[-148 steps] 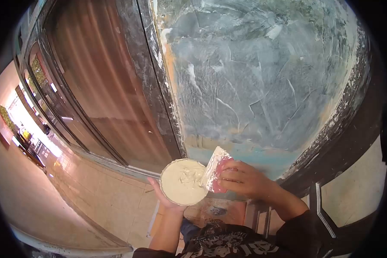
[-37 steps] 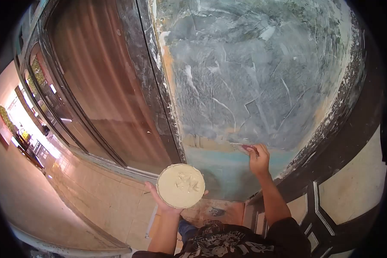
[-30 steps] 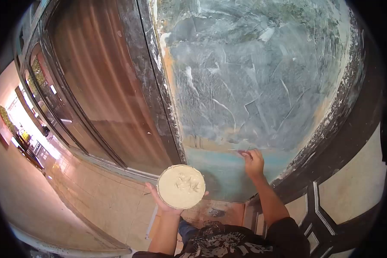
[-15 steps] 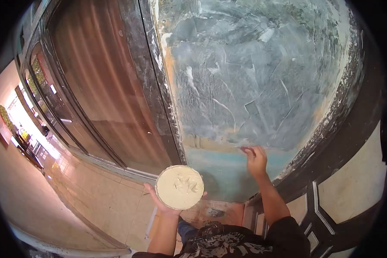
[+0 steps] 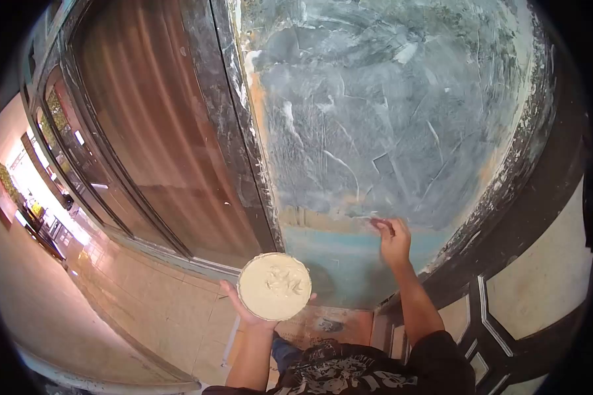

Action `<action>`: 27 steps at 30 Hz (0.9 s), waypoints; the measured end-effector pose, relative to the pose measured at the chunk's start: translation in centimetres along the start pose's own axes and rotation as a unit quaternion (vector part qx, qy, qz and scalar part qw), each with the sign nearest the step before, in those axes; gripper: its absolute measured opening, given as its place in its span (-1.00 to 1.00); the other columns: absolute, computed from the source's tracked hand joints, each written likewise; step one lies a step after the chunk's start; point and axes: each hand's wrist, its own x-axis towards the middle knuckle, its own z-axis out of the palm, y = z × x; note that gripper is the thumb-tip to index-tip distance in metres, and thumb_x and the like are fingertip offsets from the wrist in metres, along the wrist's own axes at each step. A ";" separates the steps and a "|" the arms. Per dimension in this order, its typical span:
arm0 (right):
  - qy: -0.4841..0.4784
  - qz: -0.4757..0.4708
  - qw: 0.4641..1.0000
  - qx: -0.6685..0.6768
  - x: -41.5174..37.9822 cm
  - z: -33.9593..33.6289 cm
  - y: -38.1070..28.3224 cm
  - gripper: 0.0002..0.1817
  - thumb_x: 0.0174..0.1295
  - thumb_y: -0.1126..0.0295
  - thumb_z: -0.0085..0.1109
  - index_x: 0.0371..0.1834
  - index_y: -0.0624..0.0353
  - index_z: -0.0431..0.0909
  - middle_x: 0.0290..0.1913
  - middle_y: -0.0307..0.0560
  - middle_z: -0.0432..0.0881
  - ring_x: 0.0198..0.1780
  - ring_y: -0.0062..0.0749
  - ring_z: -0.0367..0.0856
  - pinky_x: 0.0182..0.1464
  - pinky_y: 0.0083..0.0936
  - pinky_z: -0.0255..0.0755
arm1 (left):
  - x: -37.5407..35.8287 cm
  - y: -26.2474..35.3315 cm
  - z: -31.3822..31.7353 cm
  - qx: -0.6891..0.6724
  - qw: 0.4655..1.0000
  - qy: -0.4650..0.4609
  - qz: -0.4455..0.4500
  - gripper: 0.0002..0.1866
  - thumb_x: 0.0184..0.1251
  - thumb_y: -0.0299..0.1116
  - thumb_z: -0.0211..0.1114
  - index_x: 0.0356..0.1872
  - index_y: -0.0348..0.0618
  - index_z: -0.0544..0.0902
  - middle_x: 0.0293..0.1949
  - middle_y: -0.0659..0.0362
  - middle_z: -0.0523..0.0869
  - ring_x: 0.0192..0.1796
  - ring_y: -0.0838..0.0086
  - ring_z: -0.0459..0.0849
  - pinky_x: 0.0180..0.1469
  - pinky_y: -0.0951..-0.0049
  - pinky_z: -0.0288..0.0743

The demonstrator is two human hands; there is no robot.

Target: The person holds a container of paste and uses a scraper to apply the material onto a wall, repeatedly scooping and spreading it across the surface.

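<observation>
From below and the side, my left hand [image 5: 252,316] grips a round tub of cream-coloured putty [image 5: 263,293], its surface stirred into ridges at the right. My right hand [image 5: 396,245] is pinched on a small dark-red piece [image 5: 377,222], mostly covered by the fingers, so its kind I cannot tell. That piece is right at the wall panel [image 5: 389,125], near the lower border of its grey-white smeared area. Below this border runs a band of turquoise paint [image 5: 336,263].
To the left of the panel stands a dark frame post [image 5: 234,112] with chipped edges, then a window with a brown curtain [image 5: 158,131]. Dark wood trim with pale panels [image 5: 537,289] borders the right. Tiled floor [image 5: 178,303] stretches away at lower left.
My right hand has shifted very slightly up and to the right along the wall with the dark-red piece. My left hand and the putty tub have hardly moved.
</observation>
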 end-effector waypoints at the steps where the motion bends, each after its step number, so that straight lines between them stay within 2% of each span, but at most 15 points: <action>1: 0.000 0.001 1.000 0.000 0.1 -0.3 -0.1 -0.86 0.32 0.43 0.36 -0.23 0.30 0.65 -0.26 0.05 0.64 -0.16 0.06 0.59 -0.11 -0.17 0.51 | 0.0 0.0 -0.1 0.025 1.000 -0.002 0.001 0.32 0.04 0.89 -0.30 0.66 0.07 0.19 0.63 -0.15 0.20 0.54 -0.37 0.29 0.27 -0.87 0.17; 4: -0.029 0.020 0.999 0.041 0.0 -0.7 -0.6 -0.88 0.31 0.48 0.36 -0.21 0.31 0.66 -0.26 0.06 0.64 -0.20 0.05 0.60 -0.13 -0.20 0.50 | -0.1 0.1 0.3 0.028 1.000 0.001 0.003 0.33 0.03 0.89 -0.30 0.66 0.08 0.18 0.63 -0.15 0.19 0.55 -0.37 0.27 0.26 -0.88 0.15; 6: -0.058 0.017 0.995 0.075 -0.7 -0.8 -1.0 -0.90 0.31 0.55 0.36 -0.20 0.35 0.65 -0.27 0.03 0.65 -0.25 -0.13 0.64 -0.16 -0.33 0.51 | 0.0 0.1 -0.1 -0.004 1.000 -0.016 0.002 0.33 0.03 0.90 -0.30 0.67 0.08 0.18 0.64 -0.15 0.18 0.55 -0.37 0.26 0.26 -0.89 0.15; 7: -0.060 0.014 0.995 0.076 -0.4 -1.1 -2.1 -0.90 0.31 0.55 0.36 -0.20 0.35 0.65 -0.27 0.03 0.65 -0.25 -0.13 0.64 -0.16 -0.33 0.51 | 0.1 0.1 -0.2 -0.036 0.999 -0.032 0.001 0.34 0.02 0.90 -0.30 0.67 0.08 0.18 0.64 -0.15 0.18 0.56 -0.37 0.26 0.25 -0.90 0.15; 9: -0.124 0.040 0.977 0.171 0.0 -2.3 -5.0 -0.91 0.34 0.59 0.35 -0.19 0.40 0.65 -0.28 -0.03 0.64 -0.25 -0.37 0.64 -0.17 -0.48 0.50 | 0.1 0.2 0.2 -0.018 1.000 -0.017 0.001 0.34 0.01 0.90 -0.30 0.67 0.08 0.17 0.64 -0.15 0.17 0.56 -0.37 0.26 0.25 -0.90 0.14; 10: -0.131 0.018 0.965 0.226 0.3 -2.7 -6.7 -0.90 0.36 0.59 0.36 -0.17 0.41 0.65 -0.27 -0.10 0.63 -0.28 -0.56 0.59 -0.23 -0.56 0.49 | 0.2 0.2 0.5 0.000 1.000 -0.003 -0.003 0.35 0.01 0.90 -0.30 0.67 0.07 0.17 0.64 -0.15 0.17 0.56 -0.38 0.26 0.25 -0.90 0.14; 11: -0.130 0.020 0.965 0.225 0.4 -3.4 -8.3 -0.90 0.36 0.59 0.36 -0.17 0.41 0.65 -0.27 -0.10 0.63 -0.28 -0.56 0.59 -0.23 -0.56 0.49 | 0.3 0.1 0.5 0.000 1.000 -0.003 -0.005 0.35 0.01 0.90 -0.30 0.67 0.07 0.17 0.64 -0.15 0.17 0.56 -0.38 0.26 0.25 -0.90 0.14; 13: -0.194 -0.040 0.960 0.197 0.6 -4.6 -11.2 -0.87 0.37 0.55 0.37 -0.14 0.41 0.67 -0.26 -0.11 0.65 -0.35 -0.61 0.56 -0.32 -0.59 0.47 | 0.7 -0.1 0.6 0.013 1.000 -0.009 -0.012 0.35 0.01 0.90 -0.29 0.67 0.07 0.17 0.64 -0.15 0.16 0.56 -0.38 0.25 0.26 -0.91 0.13; 15: -0.200 -0.054 0.950 0.232 0.2 -4.6 -12.9 -0.83 0.37 0.51 0.40 -0.11 0.41 0.68 -0.27 -0.13 0.66 -0.40 -0.65 0.54 -0.39 -0.60 0.45 | 0.8 -0.5 1.3 -0.017 1.000 -0.010 -0.010 0.34 0.03 0.89 -0.29 0.67 0.07 0.17 0.64 -0.15 0.16 0.56 -0.37 0.25 0.27 -0.91 0.12; 17: -0.230 0.074 0.926 0.289 -0.3 -4.5 -13.8 -0.82 0.36 0.49 0.42 -0.11 0.40 0.69 -0.31 -0.14 0.68 -0.39 -0.63 0.54 -0.37 -0.59 0.45 | 0.9 -0.8 1.7 -0.039 0.999 -0.021 -0.013 0.32 0.05 0.89 -0.30 0.67 0.07 0.18 0.65 -0.16 0.15 0.57 -0.36 0.24 0.27 -0.91 0.12; 21: -0.197 -0.032 0.959 0.202 -0.2 -4.7 -13.5 -0.85 0.29 0.55 0.43 -0.12 0.31 0.71 -0.33 -0.09 0.71 -0.37 -0.45 0.62 -0.25 -0.50 0.52 | 0.8 -0.9 2.2 -0.108 0.992 -0.055 -0.028 0.32 0.05 0.88 -0.31 0.67 0.06 0.17 0.65 -0.16 0.15 0.58 -0.35 0.23 0.28 -0.90 0.11; 22: -0.198 -0.034 0.958 0.203 -0.3 -4.6 -13.0 -0.85 0.29 0.55 0.43 -0.12 0.31 0.71 -0.33 -0.09 0.71 -0.37 -0.45 0.62 -0.25 -0.50 0.52 | 0.8 -0.8 2.2 -0.108 0.992 -0.056 -0.026 0.32 0.05 0.88 -0.31 0.67 0.06 0.17 0.65 -0.16 0.15 0.58 -0.35 0.23 0.28 -0.90 0.11; 24: -0.166 -0.228 0.941 0.185 -0.9 -4.2 -11.9 -0.77 0.12 0.61 0.44 -0.13 0.24 0.74 -0.24 -0.12 0.74 -0.29 -0.30 0.68 -0.17 -0.41 0.57 | 0.7 -0.7 2.0 -0.073 0.997 -0.030 -0.025 0.33 0.05 0.88 -0.30 0.68 0.05 0.15 0.65 -0.16 0.14 0.59 -0.35 0.21 0.30 -0.89 0.08; 25: -0.167 -0.228 0.941 0.185 -1.3 -4.1 -11.9 -0.77 0.12 0.61 0.44 -0.13 0.24 0.74 -0.24 -0.12 0.74 -0.29 -0.30 0.68 -0.17 -0.41 0.57 | 0.6 -0.7 2.0 -0.074 0.997 -0.029 -0.024 0.33 0.05 0.88 -0.30 0.68 0.05 0.15 0.65 -0.16 0.14 0.59 -0.35 0.21 0.30 -0.89 0.08; 27: -0.133 -0.341 0.921 0.130 -1.9 -3.9 -11.9 -0.67 -0.05 0.62 0.44 -0.15 0.17 0.76 -0.16 -0.20 0.76 -0.17 -0.21 0.70 -0.13 -0.35 0.59 | 0.5 -0.5 2.1 -0.053 0.998 -0.034 -0.023 0.33 0.06 0.88 -0.31 0.68 0.04 0.14 0.66 -0.17 0.12 0.60 -0.37 0.19 0.31 -0.89 0.05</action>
